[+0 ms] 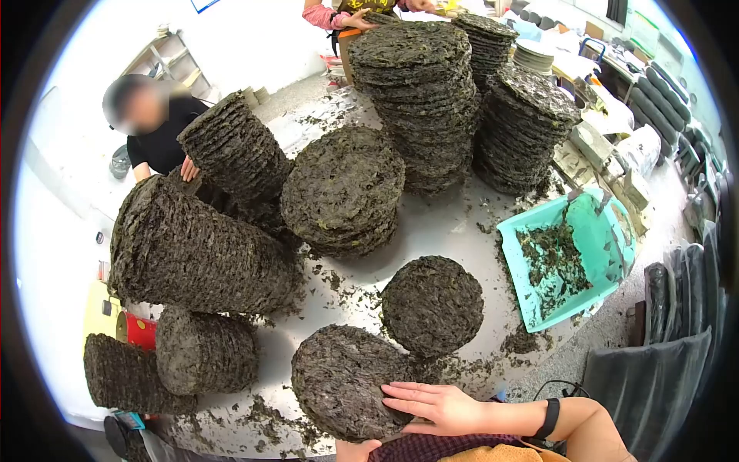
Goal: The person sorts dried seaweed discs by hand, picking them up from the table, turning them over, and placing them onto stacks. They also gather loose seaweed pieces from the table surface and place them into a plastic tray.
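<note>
A round, dark dried seaweed cake is tilted at the near edge of the table. My right hand, with a black band on the wrist, lies on its right side, fingers stretched out flat. At the cake's near edge is my left hand; its thumb shows beside the rim and the fingers are hidden beneath, seemingly supporting it. Just beyond lies another round seaweed cake, flat on the white table.
Tall stacks of seaweed cakes stand at the back, with a leaning stack at left. A turquoise basket holding loose scraps sits at right. One co-worker is at left; another's pink sleeve shows at the far side.
</note>
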Tool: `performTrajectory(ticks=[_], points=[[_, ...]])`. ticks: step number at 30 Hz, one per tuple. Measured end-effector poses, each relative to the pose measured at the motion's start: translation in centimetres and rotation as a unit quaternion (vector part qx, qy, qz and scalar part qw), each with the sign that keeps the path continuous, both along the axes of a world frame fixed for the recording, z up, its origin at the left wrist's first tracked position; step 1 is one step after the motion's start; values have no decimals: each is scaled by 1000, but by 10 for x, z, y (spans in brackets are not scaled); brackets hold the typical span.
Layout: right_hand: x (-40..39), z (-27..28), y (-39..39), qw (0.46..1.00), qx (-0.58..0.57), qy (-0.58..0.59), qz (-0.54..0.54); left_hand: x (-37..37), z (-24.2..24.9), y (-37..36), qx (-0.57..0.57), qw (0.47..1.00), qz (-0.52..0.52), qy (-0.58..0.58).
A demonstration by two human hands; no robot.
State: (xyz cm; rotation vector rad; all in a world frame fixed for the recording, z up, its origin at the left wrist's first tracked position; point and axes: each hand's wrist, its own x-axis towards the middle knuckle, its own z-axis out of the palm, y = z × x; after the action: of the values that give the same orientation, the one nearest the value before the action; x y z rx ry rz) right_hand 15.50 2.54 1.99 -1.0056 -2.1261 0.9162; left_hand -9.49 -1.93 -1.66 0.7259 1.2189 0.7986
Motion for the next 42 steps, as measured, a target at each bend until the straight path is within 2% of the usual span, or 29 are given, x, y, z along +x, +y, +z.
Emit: performTrajectory(ticks=[1,3,4,5,7,8,10,11,12,13,15,17,19,21,22,27,31,35,37,38,39,40,41,42], points=[[2,3,2,1000,8,9,0,-1,2,0,0,1000,3,1],[5,7,1,1000,13,21,4,3,16,6,-17,997,24,-74],[7,7,1,999,18,32,-18,7,25,9,-73,994,62,-62],[9,8,1,998,25,43,-40,11,28,11,-71,994,64,-60],[15,6,-1,977,-33,137,-159,17,33,13,-95,989,109,-15],[22,14,-2,946,-128,174,-242,19,36,15,-113,986,120,-12],[40,-3,-3,847,-232,179,-444,16,33,12,-103,989,109,-10],[53,-25,3,793,-241,314,-463,14,31,10,-92,991,96,-7],[48,-27,15,679,-228,416,-561,12,27,9,-85,993,85,-1],[57,-49,13,708,-153,353,-592,10,23,6,-85,993,81,-3],[58,-50,7,762,-94,259,-586,11,22,7,-72,996,57,-3],[54,-30,-3,911,-115,156,-365,13,25,5,-85,995,60,0],[35,-1,0,982,-113,120,-91,15,24,6,-57,998,34,-8],[7,19,2,999,-10,26,-25,17,15,4,-19,999,17,-29],[3,16,2,999,-9,27,-24,17,13,2,17,999,3,-49],[0,12,8,997,-52,53,32,10,18,4,19,998,-23,-51],[2,11,6,997,-54,56,11,14,23,5,17,997,-39,-64],[7,21,0,998,-41,34,-18,22,28,7,15,998,-49,-26],[19,23,2,973,-157,123,-117,21,33,7,28,999,-23,-15],[22,19,1,938,-193,206,-203,13,21,5,8,1000,-22,-18],[24,6,-1,889,-180,234,-349,11,19,3,8,1000,-22,-19],[32,-8,9,841,-168,327,-396,9,19,1,-4,1000,-8,-17],[36,-22,17,817,-104,297,-484,9,18,0,-17,1000,7,-16],[43,-34,15,815,-80,250,-517,14,29,5,-7,1000,-1,-18]])
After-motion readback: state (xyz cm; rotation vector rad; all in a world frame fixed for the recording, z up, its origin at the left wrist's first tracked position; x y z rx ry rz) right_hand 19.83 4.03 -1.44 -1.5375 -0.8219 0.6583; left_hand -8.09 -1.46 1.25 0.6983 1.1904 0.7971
